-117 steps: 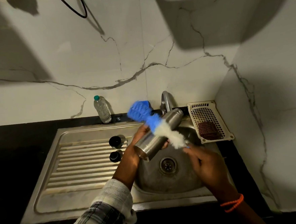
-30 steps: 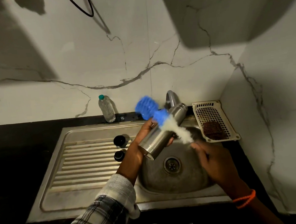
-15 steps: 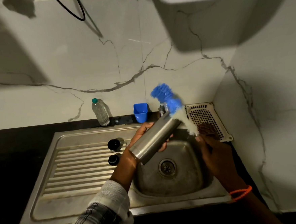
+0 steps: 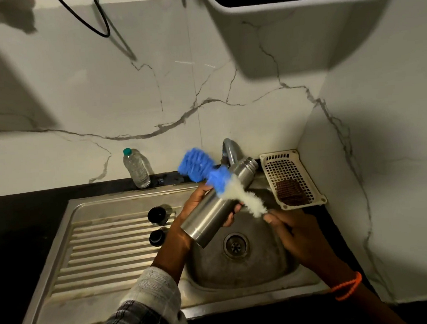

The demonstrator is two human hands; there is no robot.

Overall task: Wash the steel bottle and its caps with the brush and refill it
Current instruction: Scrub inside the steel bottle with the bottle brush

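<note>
Left hand: grip closed round the body of the steel bottle, fingers wrapped underneath. The bottle is held tilted over the sink basin, its open neck pointing to 1 o'clock near the tap and its base to 7 o'clock. Right hand: grip closed on the handle end of the bottle brush; the handle itself is hidden in the hand. The brush lies across the outside of the bottle, white bristles nearest the hand, blue bristles toward 10 o'clock; it is blurred.

Two black caps stand on the ribbed drainboard, at 9 o'clock from the bottle, one just behind the other. A clear plastic water bottle with a green lid stands on the dark counter against the wall. A cream perforated tray, at 3 o'clock from the tap, holds a brown scrub pad.
</note>
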